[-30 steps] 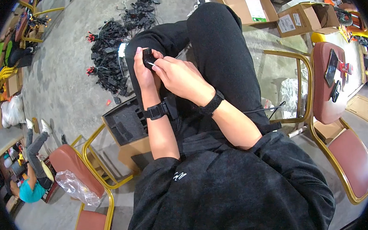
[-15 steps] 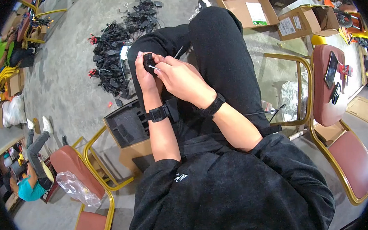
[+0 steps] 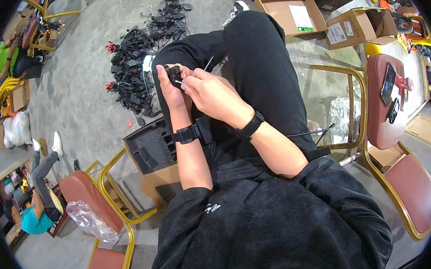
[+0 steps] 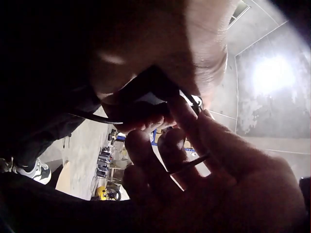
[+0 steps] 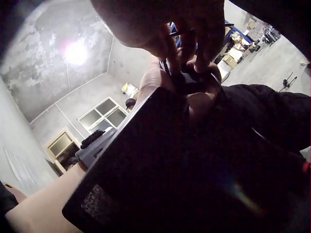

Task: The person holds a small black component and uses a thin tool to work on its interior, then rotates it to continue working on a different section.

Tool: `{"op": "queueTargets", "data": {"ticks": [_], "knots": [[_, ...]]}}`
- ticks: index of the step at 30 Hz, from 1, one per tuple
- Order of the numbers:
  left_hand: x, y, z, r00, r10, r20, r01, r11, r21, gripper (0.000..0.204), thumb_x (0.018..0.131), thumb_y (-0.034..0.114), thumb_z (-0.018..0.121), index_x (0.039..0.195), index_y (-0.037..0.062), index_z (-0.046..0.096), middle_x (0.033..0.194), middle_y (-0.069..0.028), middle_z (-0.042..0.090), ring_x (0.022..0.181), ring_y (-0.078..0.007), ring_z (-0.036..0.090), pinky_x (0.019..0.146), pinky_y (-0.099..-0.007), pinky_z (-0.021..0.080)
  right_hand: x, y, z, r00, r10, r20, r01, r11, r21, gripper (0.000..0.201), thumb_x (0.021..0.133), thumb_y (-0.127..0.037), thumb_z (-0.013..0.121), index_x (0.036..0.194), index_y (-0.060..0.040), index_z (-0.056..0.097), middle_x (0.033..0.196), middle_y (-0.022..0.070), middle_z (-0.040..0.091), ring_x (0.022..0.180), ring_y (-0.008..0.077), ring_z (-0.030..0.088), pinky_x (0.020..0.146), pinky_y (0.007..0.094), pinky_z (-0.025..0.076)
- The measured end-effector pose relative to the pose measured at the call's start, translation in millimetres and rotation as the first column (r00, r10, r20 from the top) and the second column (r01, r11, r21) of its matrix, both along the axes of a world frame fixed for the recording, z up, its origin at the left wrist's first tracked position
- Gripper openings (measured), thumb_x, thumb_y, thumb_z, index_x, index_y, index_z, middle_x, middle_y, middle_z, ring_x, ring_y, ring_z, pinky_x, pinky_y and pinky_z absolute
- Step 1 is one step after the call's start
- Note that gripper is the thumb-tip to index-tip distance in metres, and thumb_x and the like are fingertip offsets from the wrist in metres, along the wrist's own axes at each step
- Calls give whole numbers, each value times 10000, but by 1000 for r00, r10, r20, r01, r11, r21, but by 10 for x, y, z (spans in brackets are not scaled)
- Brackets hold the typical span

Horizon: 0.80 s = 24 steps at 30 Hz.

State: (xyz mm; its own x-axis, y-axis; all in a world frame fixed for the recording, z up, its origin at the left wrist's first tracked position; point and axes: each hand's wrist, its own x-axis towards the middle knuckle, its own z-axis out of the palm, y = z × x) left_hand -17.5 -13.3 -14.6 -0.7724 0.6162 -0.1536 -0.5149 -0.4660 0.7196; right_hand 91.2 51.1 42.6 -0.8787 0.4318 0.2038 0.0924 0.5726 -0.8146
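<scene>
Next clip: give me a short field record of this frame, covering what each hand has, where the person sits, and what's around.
left hand: grips a small black device
right hand: pinches a thin white strip against the device
posture: seated, hands over the knees
floor: pile of black cables
beside left leg: open foam-lined case
right side: red chair with a phone on it
behind: open cardboard boxes

Heap of black cables and adapters (image 3: 136,55) on concrete floor at eleven o'clock. Open cardboard boxes (image 3: 291,7) at one o'clock. Foam-lined case (image 3: 148,147) on box at nine. Red-padded gold chair (image 3: 393,115) at three, phone (image 3: 388,81) on its back cushion. Second red chair (image 3: 92,205) at seven, plastic bag (image 3: 88,219) on seat.
</scene>
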Motion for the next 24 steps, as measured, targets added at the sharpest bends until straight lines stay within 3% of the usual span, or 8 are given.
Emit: {"op": "queueTargets", "data": {"ticks": [2, 4, 8, 13, 20, 22, 24], "knots": [[-4, -1, 12, 1000, -9, 4, 8, 1000, 27, 483, 972, 372, 377, 643, 27, 457, 607, -57, 444, 588, -154, 416, 555, -298, 350, 0, 0, -8, 1000, 9, -1, -9, 1000, -2, 144, 886, -155, 544, 885, -20, 593, 841, 167, 590, 768, 342, 618, 696, 423, 512], [-5, 7, 46, 992, -43, -115, 40, 999, -30, 473, 974, 352, 369, 641, 28, 452, 588, -59, 434, 575, -157, 414, 548, -296, 353, 2, -2, -18, 1000, 12, 17, -12, 1000, -15, 150, 885, -159, 546, 884, -18, 595, 857, 171, 600, 771, 343, 623, 695, 422, 515], [-33, -22, -3, 991, -80, -108, 81, 997, 12, 451, 963, 353, 401, 652, 33, 464, 617, -68, 460, 617, -173, 464, 612, -306, 398, 9, -16, -2, 999, 3, 55, 2, 997, -78, 149, 897, -150, 543, 917, -15, 601, 892, 166, 589, 783, 367, 608, 684, 431, 486], [0, 6, 57, 991, -44, -123, 39, 998, -44, 449, 958, 317, 385, 621, 28, 458, 589, -66, 448, 582, -173, 439, 564, -308, 378, 17, 0, 21, 999, 0, 53, 0, 1000, 11, 151, 877, -151, 556, 917, -19, 615, 874, 158, 598, 803, 331, 623, 720, 422, 512], [-1, -1, 30, 995, -46, -83, 38, 995, -94, 455, 944, 356, 419, 628, 34, 476, 597, -59, 461, 601, -175, 457, 599, -306, 390, 13, 0, -4, 999, -13, 52, 10, 999, 49, 162, 882, -159, 550, 911, -9, 606, 885, 166, 598, 810, 343, 620, 712, 431, 510], [0, 2, 27, 998, -18, -66, 11, 994, -109, 454, 941, 368, 429, 632, 39, 481, 599, -53, 464, 604, -176, 459, 614, -312, 397, 17, -6, 20, 993, 8, 119, 2, 997, -78, 194, 907, -188, 517, 931, -9, 588, 884, 199, 620, 796, 368, 626, 682, 457, 509], [-10, -13, -4, 996, -31, -85, 23, 995, -93, 442, 945, 362, 434, 652, 36, 488, 614, -58, 474, 611, -173, 473, 616, -305, 403, 13, -6, 18, 991, 9, 132, 4, 996, -94, 207, 919, -202, 498, 937, -12, 578, 878, 212, 627, 790, 376, 628, 670, 467, 508]]}}
